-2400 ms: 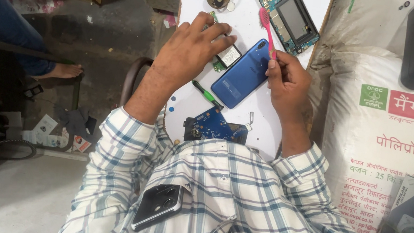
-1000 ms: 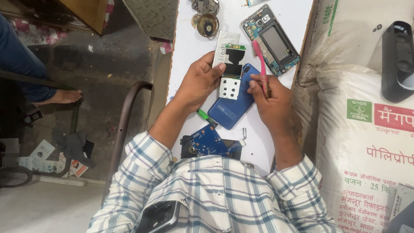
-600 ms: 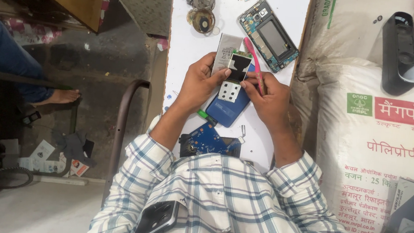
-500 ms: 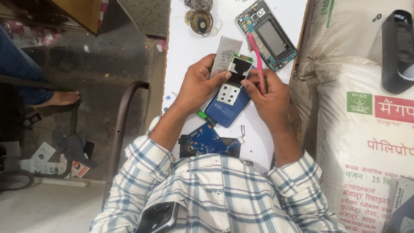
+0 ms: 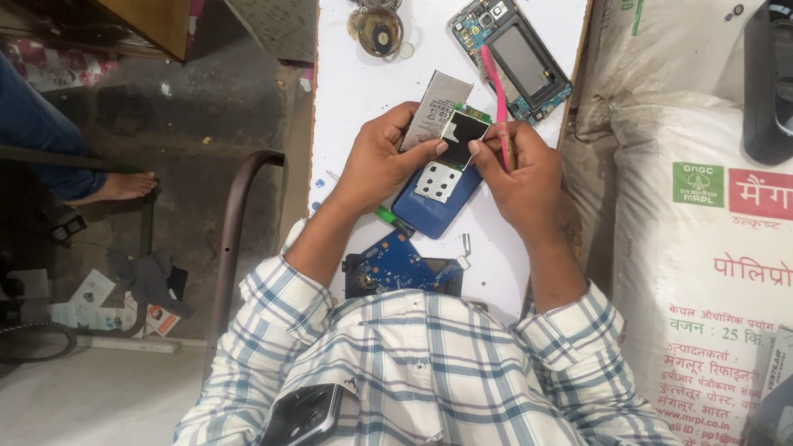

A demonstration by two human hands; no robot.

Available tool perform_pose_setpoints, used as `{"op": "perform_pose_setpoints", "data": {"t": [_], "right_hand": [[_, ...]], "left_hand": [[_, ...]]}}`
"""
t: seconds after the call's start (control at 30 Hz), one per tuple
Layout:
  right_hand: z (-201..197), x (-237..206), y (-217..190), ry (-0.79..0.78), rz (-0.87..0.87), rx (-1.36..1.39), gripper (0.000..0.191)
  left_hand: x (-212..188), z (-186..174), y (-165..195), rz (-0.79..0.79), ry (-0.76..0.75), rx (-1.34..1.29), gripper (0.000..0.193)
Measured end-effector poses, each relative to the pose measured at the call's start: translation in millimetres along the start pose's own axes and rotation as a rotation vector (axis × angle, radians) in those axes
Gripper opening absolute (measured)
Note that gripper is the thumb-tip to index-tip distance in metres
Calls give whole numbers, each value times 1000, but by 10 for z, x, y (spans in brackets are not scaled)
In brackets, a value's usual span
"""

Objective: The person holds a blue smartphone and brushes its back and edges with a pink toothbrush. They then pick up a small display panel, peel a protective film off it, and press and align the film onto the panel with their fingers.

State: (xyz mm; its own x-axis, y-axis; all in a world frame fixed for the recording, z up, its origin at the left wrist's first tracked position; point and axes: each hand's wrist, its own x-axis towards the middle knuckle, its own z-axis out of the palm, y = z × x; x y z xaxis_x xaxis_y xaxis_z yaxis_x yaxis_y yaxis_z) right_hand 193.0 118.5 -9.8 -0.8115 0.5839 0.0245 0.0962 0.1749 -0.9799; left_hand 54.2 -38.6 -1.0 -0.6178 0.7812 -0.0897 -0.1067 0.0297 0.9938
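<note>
My left hand point(image 5: 379, 154) and my right hand point(image 5: 519, 172) together hold a small phone part point(image 5: 452, 151) with a black square end and a white perforated plate, just above a blue phone back point(image 5: 431, 207) lying on the white table point(image 5: 361, 76). A pink-handled tool point(image 5: 494, 93) is pinched in my right fingers and points away from me. A grey flat battery-like piece point(image 5: 433, 107) sits under my left fingertips.
An opened phone frame point(image 5: 517, 52) lies at the far end, round metal parts point(image 5: 375, 25) to its left. A blue circuit board point(image 5: 402, 264) lies near my chest, a green pen point(image 5: 395, 219) beside it. White sacks point(image 5: 732, 214) and a black speaker point(image 5: 782, 75) stand right. A chair frame point(image 5: 235, 209) stands left.
Both hands have moved slightly forward together over the blue phone back, and the small part is now lifted between the fingers of both hands. The pink tool stays in my right hand.
</note>
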Motion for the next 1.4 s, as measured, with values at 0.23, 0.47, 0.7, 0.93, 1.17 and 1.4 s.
{"op": "perform_pose_setpoints", "data": {"t": [0.23, 0.47, 0.7, 0.93, 1.17, 1.4], "right_hand": [[-28, -4, 62, -25, 19, 78, 13], [-83, 29, 167, -29, -19, 346, 15], [-123, 22, 126, 25, 81, 432, 15], [-197, 47, 168, 30, 71, 589, 15], [-259, 63, 216, 44, -39, 720, 23], [-370, 68, 220, -43, 11, 928, 25]], "left_hand": [[-15, 7, -3, -43, 14, 9, 31], [36, 29, -72, -119, 48, -162, 43], [39, 20, -58, 14, -3, -380, 70], [56, 41, -26, -25, 34, -354, 75], [76, 67, -51, -44, 110, -319, 63], [59, 83, -29, -14, 183, -314, 43]]}}
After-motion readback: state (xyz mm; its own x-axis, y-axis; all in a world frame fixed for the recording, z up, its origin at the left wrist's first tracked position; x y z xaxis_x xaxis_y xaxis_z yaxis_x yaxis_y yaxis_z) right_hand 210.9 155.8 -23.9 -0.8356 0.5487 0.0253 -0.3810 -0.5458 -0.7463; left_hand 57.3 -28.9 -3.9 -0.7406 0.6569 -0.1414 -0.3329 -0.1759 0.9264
